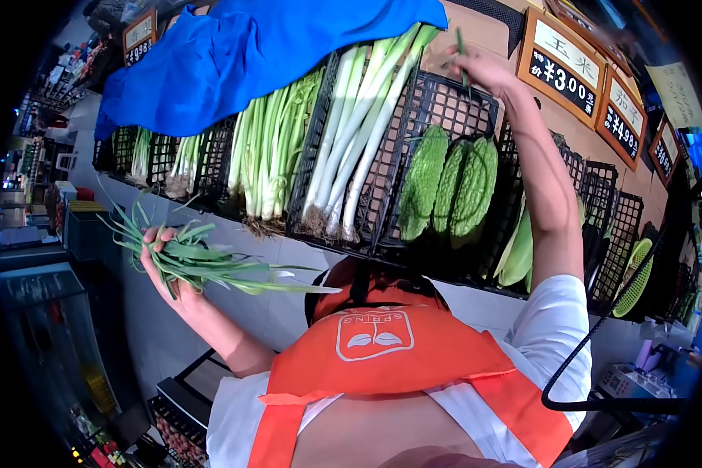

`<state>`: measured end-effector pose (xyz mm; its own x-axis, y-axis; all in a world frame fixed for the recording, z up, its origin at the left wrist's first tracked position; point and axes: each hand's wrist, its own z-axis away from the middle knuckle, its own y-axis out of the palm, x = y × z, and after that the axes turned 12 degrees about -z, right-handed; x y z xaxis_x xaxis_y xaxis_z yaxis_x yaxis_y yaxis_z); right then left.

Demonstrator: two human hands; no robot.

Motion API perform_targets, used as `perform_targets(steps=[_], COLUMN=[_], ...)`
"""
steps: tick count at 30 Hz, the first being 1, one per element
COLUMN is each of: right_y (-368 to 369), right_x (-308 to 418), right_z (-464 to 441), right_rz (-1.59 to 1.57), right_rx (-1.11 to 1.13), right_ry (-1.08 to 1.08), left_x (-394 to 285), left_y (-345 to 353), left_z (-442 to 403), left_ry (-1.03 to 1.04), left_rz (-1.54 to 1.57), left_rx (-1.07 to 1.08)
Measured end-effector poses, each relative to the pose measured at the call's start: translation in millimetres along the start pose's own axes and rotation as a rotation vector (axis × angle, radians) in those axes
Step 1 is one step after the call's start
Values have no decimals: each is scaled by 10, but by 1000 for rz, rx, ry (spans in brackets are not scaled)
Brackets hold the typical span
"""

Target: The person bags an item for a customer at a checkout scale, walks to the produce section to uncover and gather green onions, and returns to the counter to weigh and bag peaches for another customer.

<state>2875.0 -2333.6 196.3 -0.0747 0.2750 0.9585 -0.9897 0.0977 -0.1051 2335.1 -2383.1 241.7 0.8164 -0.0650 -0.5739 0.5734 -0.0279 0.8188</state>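
Observation:
My left hand [164, 261] is closed around a loose bunch of long green onion leaves [210, 261], held out over the floor in front of the crates. The leaf ends stick out on both sides of my fingers. Up at the back of the display, my right hand [483, 66] pinches a thin green leaf strip [460, 56]. It is above the far edge of a black crate [464, 101] with several bitter melons [448, 183]. Left of that crate lie thick white-stemmed green onions [366, 129], roots toward me.
A blue cloth [265, 62] covers the far ends of the left crates. Thinner green onions [277, 148] lie beside the thick ones. Corn in husks [517, 253] sits at right. Price signs [561, 66] stand behind. A black cable [600, 335] crosses at right.

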Motion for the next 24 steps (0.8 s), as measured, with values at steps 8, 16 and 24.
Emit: perform_targets(steps=[8, 16, 24], right_y=[862, 838, 1406], right_x=[-213, -219, -333], right_z=[392, 712, 1585], right_rz=[835, 792, -483], right_rx=[296, 53, -84], right_ry=[149, -32, 213], left_x=[251, 319, 332], left_y=[161, 155, 212], left_z=[-213, -258, -284], left_ry=[-122, -116, -151], left_rz=[16, 44, -5], left_rx=[159, 158, 162])
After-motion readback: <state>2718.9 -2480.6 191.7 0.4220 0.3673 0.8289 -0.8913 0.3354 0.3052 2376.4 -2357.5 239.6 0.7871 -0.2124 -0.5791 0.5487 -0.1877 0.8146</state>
